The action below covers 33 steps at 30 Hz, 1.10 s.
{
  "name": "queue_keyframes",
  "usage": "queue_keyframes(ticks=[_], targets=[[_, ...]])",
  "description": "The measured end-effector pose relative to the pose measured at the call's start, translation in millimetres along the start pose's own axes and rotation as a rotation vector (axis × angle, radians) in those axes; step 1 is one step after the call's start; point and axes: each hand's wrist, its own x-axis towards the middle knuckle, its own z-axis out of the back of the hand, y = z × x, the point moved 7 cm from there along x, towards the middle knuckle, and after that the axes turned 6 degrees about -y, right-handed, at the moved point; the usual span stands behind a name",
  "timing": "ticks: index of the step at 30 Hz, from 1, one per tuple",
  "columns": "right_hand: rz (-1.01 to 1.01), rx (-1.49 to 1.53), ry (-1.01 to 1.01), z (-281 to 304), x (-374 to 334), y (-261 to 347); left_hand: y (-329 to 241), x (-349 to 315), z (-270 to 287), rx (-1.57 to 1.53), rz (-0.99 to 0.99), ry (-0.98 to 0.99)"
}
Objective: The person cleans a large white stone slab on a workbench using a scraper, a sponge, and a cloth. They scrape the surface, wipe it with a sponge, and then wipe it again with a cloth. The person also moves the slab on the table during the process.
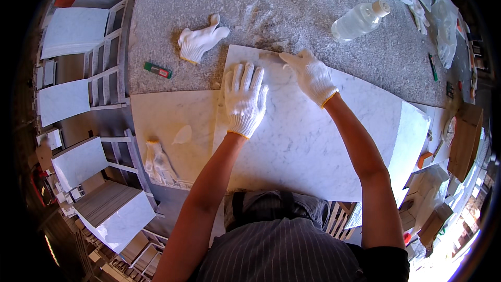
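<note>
Both my hands wear white knitted gloves with yellow cuffs. Under them lies a pale grey-veined marble slab, overlapping a second pale slab on the left. My left hand rests flat on the marble, fingers stretched out toward its far edge. Along that far edge, my right hand is closed, its fingers bent and one digit pointing left. A blurred brownish-grey patch shows beside its tip; whether this is a held piece or a mark, I cannot tell.
A loose white glove and a green-and-red small box lie on the grey dusty worktop. A clear bottle lies at the far right. Another glove is at the near left. Racks hold stone tiles on the left.
</note>
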Motion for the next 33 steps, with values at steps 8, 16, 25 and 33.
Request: queue_keyframes(ticks=[8,16,25,33], targets=[[-0.053,0.038,0.063,-2.3,4.2,-3.2,-0.6,0.4,0.1,0.012,0.005,0.026],[-0.018,-0.032,0.031,5.7,12.1,-0.3,-2.1,2.0,2.9,0.020,0.006,0.019],[0.067,0.050,0.021,-4.3,2.4,-1.6,-1.6,2.1,3.2,0.012,0.006,0.024],[0.019,0.004,0.023,-2.1,11.0,-1.8,-1.3,0.6,0.6,0.005,0.004,0.013]])
